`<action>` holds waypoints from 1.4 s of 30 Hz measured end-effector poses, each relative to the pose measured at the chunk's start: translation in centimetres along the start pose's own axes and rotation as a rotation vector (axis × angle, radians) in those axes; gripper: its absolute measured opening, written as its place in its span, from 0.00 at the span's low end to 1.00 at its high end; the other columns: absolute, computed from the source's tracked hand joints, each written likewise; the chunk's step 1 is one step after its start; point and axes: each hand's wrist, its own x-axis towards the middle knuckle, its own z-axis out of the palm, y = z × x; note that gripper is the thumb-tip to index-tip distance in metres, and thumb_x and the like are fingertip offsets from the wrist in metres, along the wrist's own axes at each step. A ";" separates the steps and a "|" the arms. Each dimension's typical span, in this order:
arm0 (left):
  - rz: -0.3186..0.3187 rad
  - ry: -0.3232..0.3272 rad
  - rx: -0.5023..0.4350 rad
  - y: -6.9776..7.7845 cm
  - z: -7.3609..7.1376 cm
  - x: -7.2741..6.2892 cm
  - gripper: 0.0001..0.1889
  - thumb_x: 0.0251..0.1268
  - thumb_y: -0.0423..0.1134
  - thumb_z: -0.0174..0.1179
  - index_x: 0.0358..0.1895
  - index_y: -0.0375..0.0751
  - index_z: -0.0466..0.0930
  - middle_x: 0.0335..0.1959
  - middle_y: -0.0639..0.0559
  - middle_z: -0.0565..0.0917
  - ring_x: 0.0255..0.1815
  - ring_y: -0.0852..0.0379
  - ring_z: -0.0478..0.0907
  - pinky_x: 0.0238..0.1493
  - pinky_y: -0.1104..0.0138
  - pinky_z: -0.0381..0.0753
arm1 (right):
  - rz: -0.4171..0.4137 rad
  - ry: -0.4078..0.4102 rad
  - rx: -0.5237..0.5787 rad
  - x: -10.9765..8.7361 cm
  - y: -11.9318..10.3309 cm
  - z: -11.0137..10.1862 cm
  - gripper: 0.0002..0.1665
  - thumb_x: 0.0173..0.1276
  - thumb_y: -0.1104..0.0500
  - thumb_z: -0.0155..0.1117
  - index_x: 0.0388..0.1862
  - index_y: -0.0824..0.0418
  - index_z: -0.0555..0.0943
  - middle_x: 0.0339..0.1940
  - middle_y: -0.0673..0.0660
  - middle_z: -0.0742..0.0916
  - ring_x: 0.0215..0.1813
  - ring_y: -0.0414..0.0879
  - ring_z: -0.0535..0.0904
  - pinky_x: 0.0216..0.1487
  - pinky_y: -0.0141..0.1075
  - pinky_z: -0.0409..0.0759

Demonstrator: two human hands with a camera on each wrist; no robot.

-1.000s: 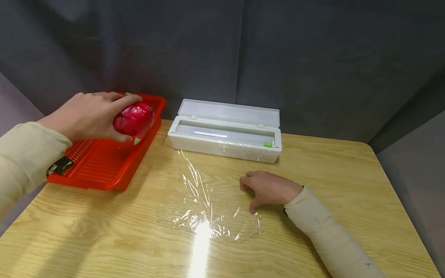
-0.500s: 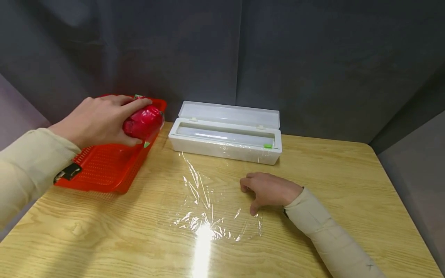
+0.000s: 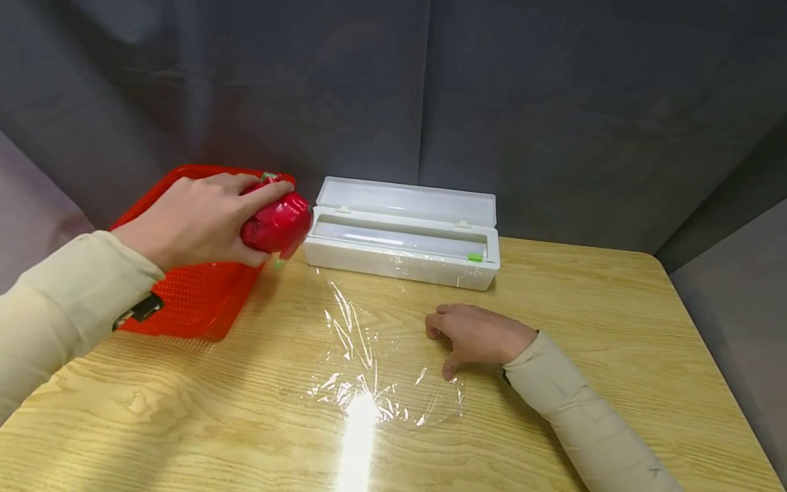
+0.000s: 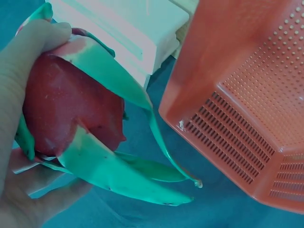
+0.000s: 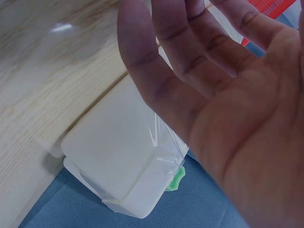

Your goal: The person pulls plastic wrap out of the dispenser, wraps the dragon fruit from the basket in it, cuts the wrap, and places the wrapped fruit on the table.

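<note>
A red dragon fruit [image 3: 279,222] with green-tipped scales is held in my left hand [image 3: 193,222], above the right edge of the red basket and beside the white box's left end. In the left wrist view, the thumb and fingers wrap around the dragon fruit [image 4: 71,104], its long green scales pointing away from the palm. My right hand [image 3: 479,335] rests low at the right edge of a clear sheet of cling film [image 3: 350,355], fingers loosely bent and holding nothing. The right wrist view shows that hand's fingers [image 5: 175,90] relaxed, with the box beyond.
A white cling film box [image 3: 399,266] stands at the back with its lid raised, a film roll inside and a green slider [image 3: 475,257] on its front edge. Film runs from it over the wooden table [image 3: 615,342]. The red perforated basket [image 3: 230,311] stands at the left.
My left hand has moved to the right with the dragon fruit, from over the basket to its right edge near the box. The right hand has stayed in place.
</note>
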 end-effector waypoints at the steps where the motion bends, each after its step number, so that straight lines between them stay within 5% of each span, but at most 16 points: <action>1: 0.004 -0.002 0.000 0.1 0.1 0.1 0.47 0.40 0.51 0.82 0.70 0.51 0.72 0.52 0.37 0.86 0.47 0.38 0.86 0.39 0.43 0.89 | 0.001 -0.001 0.002 0.0 0.0 0.0 0.31 0.43 0.51 0.88 0.38 0.53 0.75 0.33 0.49 0.77 0.34 0.41 0.69 0.37 0.34 0.70; 42: 0.149 -0.106 -0.083 5.9 3.0 1.9 0.49 0.38 0.56 0.83 0.69 0.50 0.71 0.53 0.40 0.86 0.47 0.41 0.87 0.37 0.51 0.91 | 0.017 0.005 0.017 -0.9 -1.1 -0.2 0.30 0.43 0.53 0.88 0.38 0.54 0.76 0.32 0.51 0.77 0.33 0.42 0.69 0.37 0.33 0.70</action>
